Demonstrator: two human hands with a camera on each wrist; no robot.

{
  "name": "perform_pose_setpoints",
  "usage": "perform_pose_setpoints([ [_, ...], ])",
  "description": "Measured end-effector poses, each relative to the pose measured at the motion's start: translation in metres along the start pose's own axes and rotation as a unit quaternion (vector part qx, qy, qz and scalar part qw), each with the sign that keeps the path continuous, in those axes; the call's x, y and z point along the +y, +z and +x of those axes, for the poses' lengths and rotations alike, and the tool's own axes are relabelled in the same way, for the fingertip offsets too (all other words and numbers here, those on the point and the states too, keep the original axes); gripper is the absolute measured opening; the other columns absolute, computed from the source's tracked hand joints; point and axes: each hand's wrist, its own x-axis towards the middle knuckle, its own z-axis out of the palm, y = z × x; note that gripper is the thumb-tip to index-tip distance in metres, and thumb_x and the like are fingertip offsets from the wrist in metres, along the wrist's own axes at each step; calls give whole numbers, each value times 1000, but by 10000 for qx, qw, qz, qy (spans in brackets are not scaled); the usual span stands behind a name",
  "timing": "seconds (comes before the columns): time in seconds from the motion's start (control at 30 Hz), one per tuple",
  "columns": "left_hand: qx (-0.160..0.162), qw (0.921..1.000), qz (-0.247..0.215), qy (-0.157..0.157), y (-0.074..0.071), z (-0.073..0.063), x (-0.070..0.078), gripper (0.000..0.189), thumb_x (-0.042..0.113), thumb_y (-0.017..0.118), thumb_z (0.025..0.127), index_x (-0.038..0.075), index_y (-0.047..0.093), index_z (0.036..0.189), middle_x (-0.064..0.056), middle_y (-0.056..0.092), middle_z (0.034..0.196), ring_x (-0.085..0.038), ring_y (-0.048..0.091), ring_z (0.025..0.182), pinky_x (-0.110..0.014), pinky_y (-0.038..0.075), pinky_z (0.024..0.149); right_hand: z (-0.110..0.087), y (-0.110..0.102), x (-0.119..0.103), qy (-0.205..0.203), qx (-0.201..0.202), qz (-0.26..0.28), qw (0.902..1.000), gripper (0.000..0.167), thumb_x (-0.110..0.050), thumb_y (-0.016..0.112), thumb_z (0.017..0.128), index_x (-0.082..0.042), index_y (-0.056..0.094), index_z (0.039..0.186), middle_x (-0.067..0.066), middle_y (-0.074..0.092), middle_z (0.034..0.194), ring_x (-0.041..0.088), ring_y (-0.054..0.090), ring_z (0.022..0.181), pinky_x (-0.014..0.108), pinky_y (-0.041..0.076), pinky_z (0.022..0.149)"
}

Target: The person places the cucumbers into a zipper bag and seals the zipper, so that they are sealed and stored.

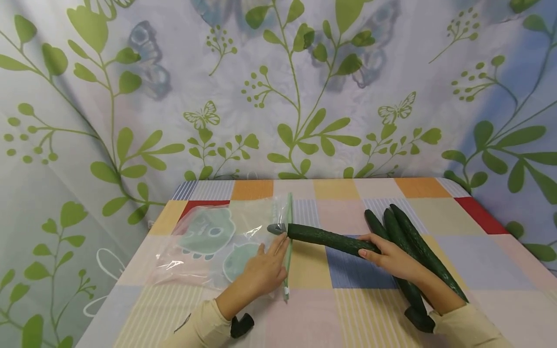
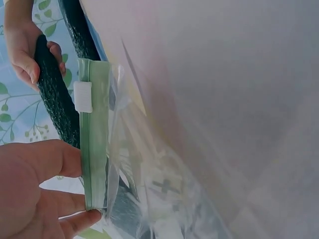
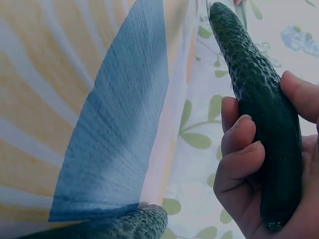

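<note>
My right hand [image 1: 393, 261] grips a dark green cucumber [image 1: 324, 238] near its right end, fingers and thumb wrapped round it in the right wrist view. The far tip of that cucumber is inside the mouth of a clear zip bag [image 1: 250, 220], showing through the plastic. Pale green cartoon figures are printed on the bag, which lies flat on the left of the table. My left hand [image 1: 263, 271] pinches the green zip strip [image 2: 94, 149] at the mouth, thumb on one side and fingers on the other. A white slider [image 2: 83, 96] sits at one end of the strip.
Several more cucumbers [image 1: 402, 231] lie side by side on the right, partly under my right forearm. A patchwork cloth [image 1: 300, 309] covers the table. Behind its back edge hangs a curtain [image 1: 270, 121] with leaves and butterflies.
</note>
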Motion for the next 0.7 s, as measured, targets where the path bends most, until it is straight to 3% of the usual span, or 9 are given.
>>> perform_pose_setpoints([
  [0.13,-110,9999,5,-73,0,1,3,63,20,45,84,11,27,144,2,21,151,-52,44,115,-47,52,55,5,0,0,109,-22,101,9999,53,-31,49,94,2,36,133,27,44,127,27,54,83,36,45,64],
  [0.27,-240,9997,11,-45,-1,3,7,65,20,46,84,12,24,145,3,19,152,-51,44,116,-43,51,49,15,4,1,25,49,-5,10000,51,-32,49,93,2,39,130,24,47,125,30,55,91,38,47,68],
  [0.4,-159,9998,91,12,0,2,7,65,20,47,84,11,25,145,2,20,152,-51,46,114,-41,52,49,32,15,1,-88,80,109,9999,50,-36,50,92,-2,42,129,23,47,128,35,53,108,43,48,80],
  [0.53,2,9999,123,-71,-4,0,1,65,18,48,83,11,28,143,2,23,151,-51,47,113,-45,53,55,55,24,-5,-218,27,240,9995,50,-37,50,92,-4,43,129,24,44,132,39,49,114,46,47,83],
  [0.7,-9,9998,143,115,-1,2,-2,65,20,49,83,10,27,144,1,22,151,-50,48,112,-47,54,60,74,33,-8,-303,85,-99,9995,49,-36,51,92,-4,44,128,24,48,130,40,49,115,47,46,85],
])
